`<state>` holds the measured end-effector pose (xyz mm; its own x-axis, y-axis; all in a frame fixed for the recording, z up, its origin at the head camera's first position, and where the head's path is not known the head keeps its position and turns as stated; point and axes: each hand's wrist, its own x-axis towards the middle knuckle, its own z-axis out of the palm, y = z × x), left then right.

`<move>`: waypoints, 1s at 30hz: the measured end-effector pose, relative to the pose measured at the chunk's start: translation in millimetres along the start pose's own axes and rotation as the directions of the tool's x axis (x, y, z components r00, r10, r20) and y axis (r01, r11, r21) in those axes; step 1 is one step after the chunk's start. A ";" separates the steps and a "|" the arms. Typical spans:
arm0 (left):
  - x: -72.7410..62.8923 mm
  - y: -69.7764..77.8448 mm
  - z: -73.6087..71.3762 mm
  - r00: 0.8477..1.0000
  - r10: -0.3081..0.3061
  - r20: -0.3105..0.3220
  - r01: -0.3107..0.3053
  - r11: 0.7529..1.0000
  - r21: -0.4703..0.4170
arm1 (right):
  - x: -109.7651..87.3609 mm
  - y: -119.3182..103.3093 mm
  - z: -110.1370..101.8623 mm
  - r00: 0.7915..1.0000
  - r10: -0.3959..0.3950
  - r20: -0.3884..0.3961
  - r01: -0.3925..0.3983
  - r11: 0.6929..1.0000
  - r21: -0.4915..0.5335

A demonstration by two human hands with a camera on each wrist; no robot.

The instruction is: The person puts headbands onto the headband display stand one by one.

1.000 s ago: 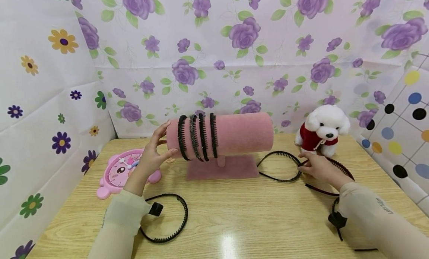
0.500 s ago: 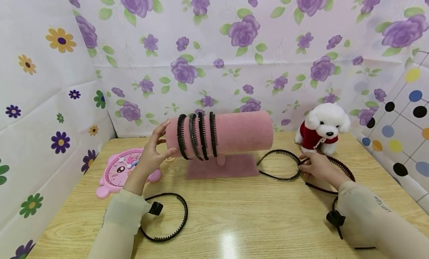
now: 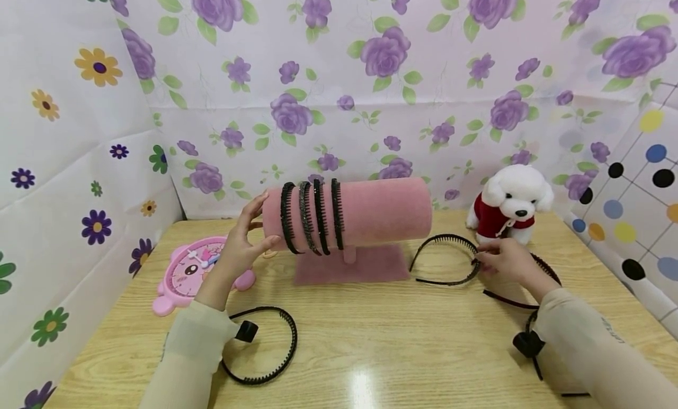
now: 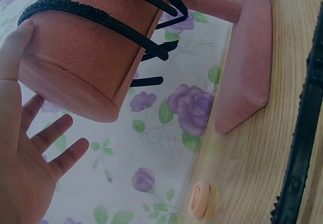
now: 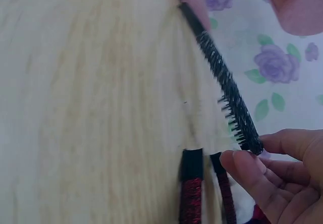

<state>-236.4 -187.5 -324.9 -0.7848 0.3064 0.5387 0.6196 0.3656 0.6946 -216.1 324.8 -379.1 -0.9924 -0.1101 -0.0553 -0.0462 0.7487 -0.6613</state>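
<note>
A pink, velvety headband stand (image 3: 386, 209) with a horizontal roll bears several black toothed headbands (image 3: 338, 215) toward its left end. My left hand (image 3: 241, 238) spans that end, thumb on its near side by the outermost band. In the left wrist view the other fingers (image 4: 53, 133) spread straight past the end of the roll. To the right of the stand, my right hand (image 3: 508, 262) pinches a black glittery headband (image 5: 222, 72) between thumb and fingertips at its toothed curve. Its two tips point left, toward the base of the stand.
Two dark red and black headbands (image 5: 192, 199) lie beside my right hand. Another black headband (image 3: 291, 338) lies at the front left, near a pink clock (image 3: 193, 270). A white plush dog (image 3: 511, 203) in red sits at the back right. Patterned cloth (image 3: 328, 73) hangs behind.
The black headband in my right hand has shifted a little right and tilted, its tips moving away from the base of the stand. The right hand rose slightly. The left hand stays put.
</note>
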 end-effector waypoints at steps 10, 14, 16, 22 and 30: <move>0.9 -0.2 0.1 1.000 0.005 -0.001 -0.005 1.000 -0.001 | -4.1 -7.2 -7.6 1.000 0.028 -0.010 -0.025 0.984 0.175; 0.3 0.9 0.5 1.000 0.009 -0.002 -0.009 1.000 -0.004 | -6.0 -8.6 -9.0 1.000 -0.002 -0.025 0.008 0.977 0.212; 0.1 1.0 0.5 1.000 0.011 -0.002 -0.011 1.000 -0.005 | -6.9 -8.6 -10.1 0.999 -0.021 -0.036 0.029 0.975 0.219; 0.3 -0.1 0.5 1.000 0.011 -0.001 -0.011 1.000 -0.007 | -11.9 -12.3 -15.1 0.996 -0.073 -0.044 0.082 0.967 0.240; 0.2 -0.6 0.1 1.000 0.004 -0.006 -0.004 1.000 -0.006 | -18.0 -33.9 -28.1 0.987 -0.115 -0.108 0.132 0.977 0.168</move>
<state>-237.0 -187.6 -325.3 -0.7823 0.3025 0.5445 0.6227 0.3592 0.6951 -199.9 319.8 -334.7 -0.9870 -0.1241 0.1024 -0.1571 0.6068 -0.7792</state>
